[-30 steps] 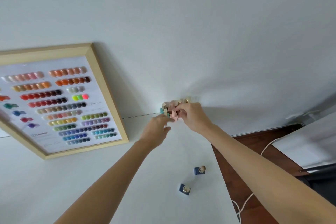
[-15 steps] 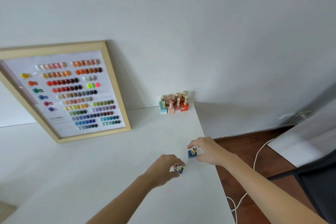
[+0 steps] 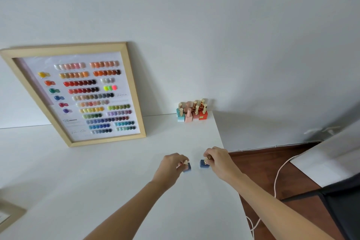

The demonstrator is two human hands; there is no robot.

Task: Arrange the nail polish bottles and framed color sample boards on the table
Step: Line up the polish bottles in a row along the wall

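My left hand point(image 3: 171, 163) grips a blue nail polish bottle point(image 3: 187, 167) by its gold cap. My right hand point(image 3: 219, 159) pinches the gold cap of a second blue bottle point(image 3: 204, 163) just to the right. Both bottles are over the white table point(image 3: 97, 181) near its right edge; I cannot tell if they touch it. At the table's back right corner stands a tight cluster of bottles point(image 3: 191, 112) in light blue, pink and red with gold caps. A wood-framed colour sample board point(image 3: 134, 91) leans against the wall at the back left.
The corner of another wooden frame point(image 3: 9, 216) shows at the lower left edge. Right of the table lie a dark wood floor point(image 3: 263, 165) with a white cable point(image 3: 277, 177), a white surface and a dark object at far right.
Both hands left the bottle cluster at the back corner and came down to the two blue bottles. They have taken hold of the caps, and the bottles now sit closer together.
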